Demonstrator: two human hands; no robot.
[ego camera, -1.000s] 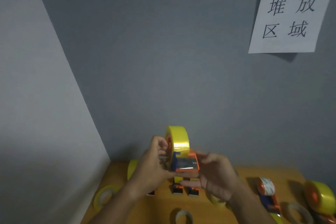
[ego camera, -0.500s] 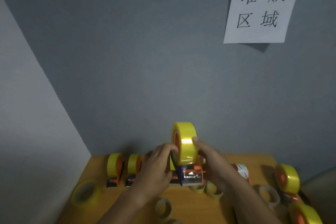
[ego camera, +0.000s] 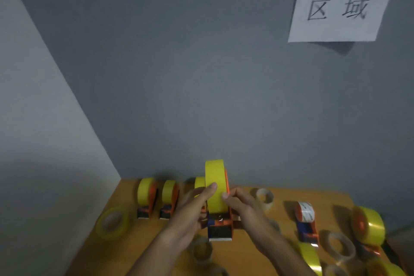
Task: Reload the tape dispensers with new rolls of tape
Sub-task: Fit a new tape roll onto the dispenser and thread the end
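Low in the centre of the frame, above the wooden table point(ego camera: 277, 251), both hands work on one orange tape dispenser point(ego camera: 220, 227) that carries a full yellow tape roll point(ego camera: 215, 184). The left hand point(ego camera: 190, 213) has its fingers laid along the roll's left face and its thumb on the rim, grasping it, while the right hand point(ego camera: 244, 208) pinches the roll's yellow band from the right with thumb and fingertips. Whether the dispenser's foot touches the table cannot be told. A roll like this should be fairly light and stiff across its core, but its glossy outer wrap looks slippery, so the flat side faces are the safer hold; the loose tape end will probably cling to skin, and the metal cutter at the dispenser's lower front is best avoided. Three more loaded dispensers stand in a row at the back left, the nearest partly hidden; two others lie at right, one with a printed white roll point(ego camera: 305, 212), one with a fat yellow roll point(ego camera: 368, 224). Loose rolls and spent rings number at least six; the blurred lower right corner defeats an exact count.
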